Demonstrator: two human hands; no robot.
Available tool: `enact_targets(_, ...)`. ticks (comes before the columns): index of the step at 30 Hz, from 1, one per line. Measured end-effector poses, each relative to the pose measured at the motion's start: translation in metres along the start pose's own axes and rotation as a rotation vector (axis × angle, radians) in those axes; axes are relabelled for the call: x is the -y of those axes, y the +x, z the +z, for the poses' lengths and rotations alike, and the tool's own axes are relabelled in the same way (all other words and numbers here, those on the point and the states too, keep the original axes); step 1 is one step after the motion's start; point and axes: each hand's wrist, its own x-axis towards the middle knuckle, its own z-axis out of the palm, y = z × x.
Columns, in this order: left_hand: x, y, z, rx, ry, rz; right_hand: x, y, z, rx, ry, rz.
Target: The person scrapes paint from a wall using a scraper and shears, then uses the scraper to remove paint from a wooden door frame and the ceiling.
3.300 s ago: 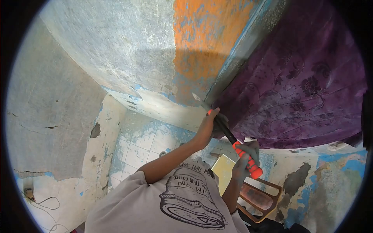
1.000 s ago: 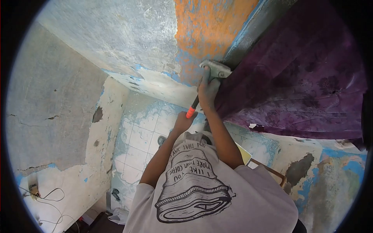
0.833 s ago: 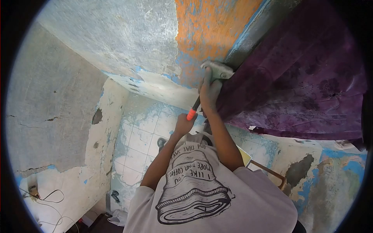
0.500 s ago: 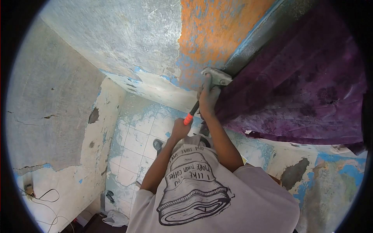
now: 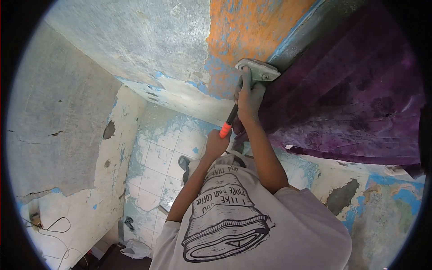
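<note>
A scraper with a wide metal head (image 5: 258, 70) and a black handle ending in an orange grip (image 5: 225, 130) is held in both hands. My left hand (image 5: 218, 143) is wrapped round the handle's lower end, by the orange grip. Higher up, just below the head, my right hand (image 5: 250, 94) grips the tool, with a finger stretched along the head. The head lies against the wall at the lower edge of the orange paint patch (image 5: 252, 27), close to the dark frame strip (image 5: 310, 36).
A purple curtain (image 5: 346, 99) hangs at the right. Grey wall with peeling paint (image 5: 135, 40) is at the left. Below lie white floor tiles (image 5: 157, 155), a plastic bag (image 5: 135, 249) and a socket with wires (image 5: 35, 219).
Both hands and the scraper have moved up and slightly right along the wall, toward the dark strip. The grip on the tool looks the same.
</note>
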Motion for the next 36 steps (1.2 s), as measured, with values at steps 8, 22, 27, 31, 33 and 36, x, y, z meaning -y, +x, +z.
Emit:
enact_targets(8, 0.033, -0.002, -0.009, -0.041, 0.135, -0.101, -0.055, -0.003, -0.014, -0.025, 0.016, -0.034)
enact_targets(22, 0.013, -0.018, -0.006, -0.065, 0.133, -0.089, -0.032, -0.003, -0.009, -0.082, 0.007, -0.053)
enact_targets(27, 0.033, -0.012, 0.0, -0.176, 0.139, -0.11, -0.053, -0.001, -0.014, -0.069, 0.034, -0.041)
enact_targets(31, 0.019, -0.017, -0.006, -0.177, 0.176, -0.06, -0.029, -0.001, -0.006, -0.072, -0.018, -0.066)
enact_targets(33, 0.001, -0.019, -0.011, -0.133, 0.105, -0.041, -0.018, 0.0, -0.004, -0.079, 0.009, -0.089)
enact_targets(36, 0.017, -0.012, -0.003, -0.093, 0.091, -0.036, -0.038, 0.003, -0.008, -0.09, -0.037, -0.093)
